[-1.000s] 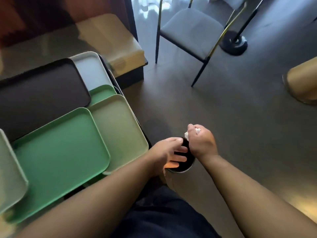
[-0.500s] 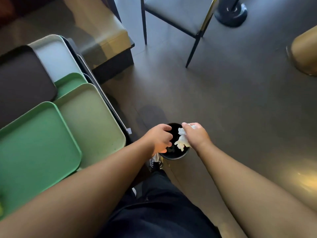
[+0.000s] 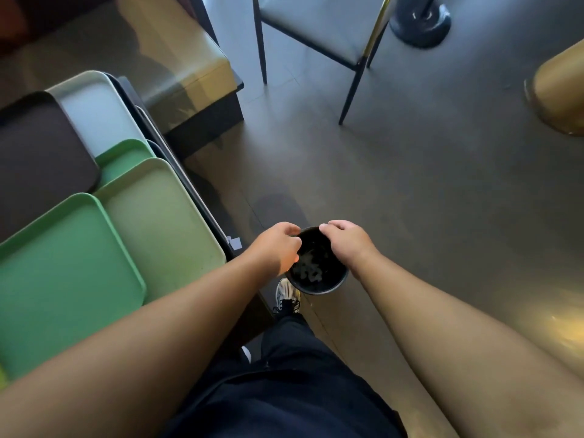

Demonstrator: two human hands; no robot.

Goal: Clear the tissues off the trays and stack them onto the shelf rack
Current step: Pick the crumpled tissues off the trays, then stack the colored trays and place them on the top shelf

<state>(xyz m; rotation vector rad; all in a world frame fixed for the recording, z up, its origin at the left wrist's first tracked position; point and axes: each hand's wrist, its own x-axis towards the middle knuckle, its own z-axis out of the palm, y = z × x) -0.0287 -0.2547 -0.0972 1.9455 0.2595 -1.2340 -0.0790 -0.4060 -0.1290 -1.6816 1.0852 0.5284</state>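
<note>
Several empty trays lie overlapping on the left: a bright green tray (image 3: pixel 63 279), an olive tray (image 3: pixel 164 222), a dark brown tray (image 3: pixel 38 159) and a pale grey tray (image 3: pixel 94 112). No tissue shows on them. A small black bin (image 3: pixel 319 290) stands on the floor by my foot, with crumpled white tissues (image 3: pixel 308 270) inside. My left hand (image 3: pixel 278 248) hovers over the bin's left rim, fingers curled and empty. My right hand (image 3: pixel 347 245) hangs over the right rim, fingers loose, holding nothing.
A low bench with a yellowish top (image 3: pixel 189 67) stands behind the trays. A grey chair (image 3: pixel 316 20) and a round black stand base (image 3: pixel 420 20) are farther back. A gold rounded object (image 3: pixel 559 86) is at the right edge. My shoe (image 3: pixel 286 294) touches the bin.
My right hand held a white tissue over the bin; it has let go and the tissue now lies inside. My left hand curled its fingers. The view tilted downward.
</note>
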